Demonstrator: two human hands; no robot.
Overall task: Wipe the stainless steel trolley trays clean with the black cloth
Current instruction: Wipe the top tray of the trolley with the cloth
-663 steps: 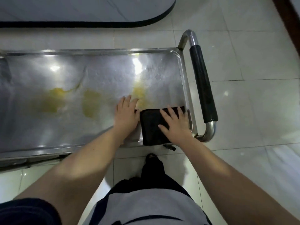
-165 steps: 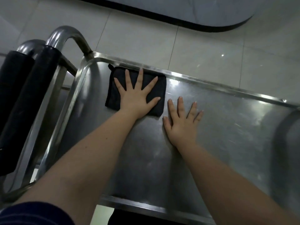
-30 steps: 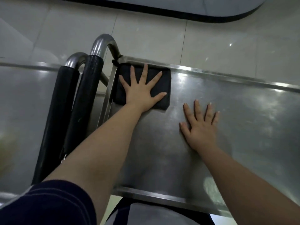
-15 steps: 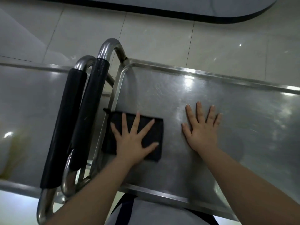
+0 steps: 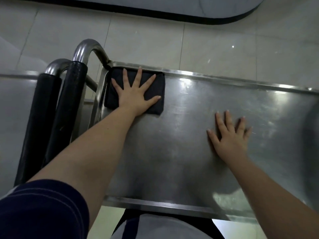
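A folded black cloth (image 5: 158, 83) lies in the far left corner of the stainless steel trolley tray (image 5: 172, 152). My left hand (image 5: 136, 95) presses flat on the cloth with fingers spread. To the right, my right hand (image 5: 229, 135) rests flat on the bare steel, fingers straight, holding nothing. The tray surface looks dull grey with light streaks and glare.
Two black-padded trolley handles (image 5: 69, 107) on steel tubes stand left of the tray. A second steel tray (image 5: 13, 107) lies further left. Pale floor tiles (image 5: 215, 49) and a dark-edged curved counter base (image 5: 207, 16) are beyond the far rim.
My left hand has pushed the cloth from the near left part of the tray back up to the far left corner. My right hand stays flat on the steel.
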